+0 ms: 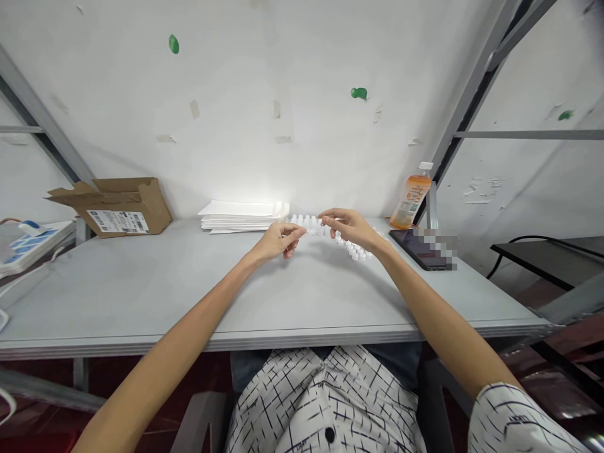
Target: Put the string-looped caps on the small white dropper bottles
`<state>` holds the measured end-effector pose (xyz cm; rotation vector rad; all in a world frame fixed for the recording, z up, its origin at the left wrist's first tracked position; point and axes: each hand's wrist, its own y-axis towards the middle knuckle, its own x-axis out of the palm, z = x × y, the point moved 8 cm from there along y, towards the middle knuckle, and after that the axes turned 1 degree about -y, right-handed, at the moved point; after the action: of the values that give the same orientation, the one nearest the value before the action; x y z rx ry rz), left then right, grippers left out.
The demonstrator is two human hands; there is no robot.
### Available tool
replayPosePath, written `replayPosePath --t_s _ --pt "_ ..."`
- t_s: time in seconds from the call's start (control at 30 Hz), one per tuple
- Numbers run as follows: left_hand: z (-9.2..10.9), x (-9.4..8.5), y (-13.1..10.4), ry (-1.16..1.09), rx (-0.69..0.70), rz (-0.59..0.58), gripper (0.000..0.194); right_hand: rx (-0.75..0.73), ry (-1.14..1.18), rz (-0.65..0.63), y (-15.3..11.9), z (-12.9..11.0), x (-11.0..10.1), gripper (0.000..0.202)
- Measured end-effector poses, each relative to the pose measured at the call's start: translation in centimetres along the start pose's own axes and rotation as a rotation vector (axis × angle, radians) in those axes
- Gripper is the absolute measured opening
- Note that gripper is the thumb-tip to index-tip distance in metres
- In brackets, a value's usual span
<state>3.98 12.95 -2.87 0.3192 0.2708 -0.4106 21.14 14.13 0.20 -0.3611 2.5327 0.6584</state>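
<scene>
My left hand is over the middle of the table, thumb and forefinger pinched on a small whitish plastic bottle that points right. My right hand hovers just right of it, fingers slightly apart, and I see nothing between them. Behind and between the hands stand several small white bottles in a row. Below my right palm lies a cluster of small white caps, partly hidden by the hand.
A stack of white sheets or flat boxes lies left of the bottles. At the far left stands an opened cardboard box. An orange drink bottle and a dark phone sit at the right. A white wall closes the back.
</scene>
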Motion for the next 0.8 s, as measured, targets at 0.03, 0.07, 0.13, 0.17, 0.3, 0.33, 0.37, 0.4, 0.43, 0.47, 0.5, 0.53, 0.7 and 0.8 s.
replayPosePath --t_s 0.03,0.07,0.13,0.17,0.3,0.33,0.37,0.4,0.43,0.47,0.5,0.53,0.7,0.8 --pt "0.0 0.0 0.0 0.002 -0.001 0.001 0.045 0.002 0.025 -0.035 -0.1 -0.2 0.6 0.042" --pt "0.0 0.0 0.0 0.003 -0.001 0.003 0.045 0.007 0.035 -0.064 -0.2 -0.3 1.1 0.042" --pt "0.0 0.0 0.0 0.007 -0.004 0.002 0.044 0.012 0.033 -0.108 -0.4 -0.5 2.0 0.042" --pt "0.0 0.0 0.0 0.008 -0.005 0.001 0.043 0.010 0.029 -0.131 -0.5 -0.5 2.4 0.041" --pt "0.0 0.2 -0.1 0.008 -0.014 -0.011 0.042 0.013 0.048 -0.197 -0.7 -0.6 3.4 0.038" --pt "0.0 0.2 -0.1 0.012 -0.018 -0.012 0.042 0.018 0.059 -0.203 -0.7 -0.6 3.5 0.038" --pt "0.1 0.2 -0.1 0.015 -0.020 -0.012 0.043 0.023 0.071 -0.209 -0.7 -0.6 3.5 0.038" --pt "0.1 0.3 -0.1 0.017 -0.020 -0.013 0.043 0.026 0.082 -0.214 -0.7 -0.5 3.4 0.037" --pt "0.1 0.3 -0.1 0.015 -0.019 -0.013 0.044 0.029 0.091 -0.218 -0.7 -0.5 3.4 0.037" --pt "0.1 0.4 -0.1 0.013 -0.016 -0.016 0.045 0.033 0.101 -0.223 -0.7 -0.5 3.3 0.037" --pt "0.1 0.4 -0.1 0.010 -0.014 -0.020 0.047 0.037 0.111 -0.228 -0.7 -0.5 3.2 0.036" --pt "0.2 0.5 -0.1 0.008 -0.012 -0.026 0.049 0.043 0.122 -0.234 -0.6 -0.4 3.1 0.036" --pt "0.0 1.1 -0.1 -0.001 -0.033 -0.081 0.055 0.085 0.183 -0.292 -0.8 -0.4 2.5 0.036" --pt "-0.1 1.4 -0.1 -0.032 -0.042 -0.106 0.057 0.104 0.198 -0.325 -0.9 -0.4 2.1 0.035"
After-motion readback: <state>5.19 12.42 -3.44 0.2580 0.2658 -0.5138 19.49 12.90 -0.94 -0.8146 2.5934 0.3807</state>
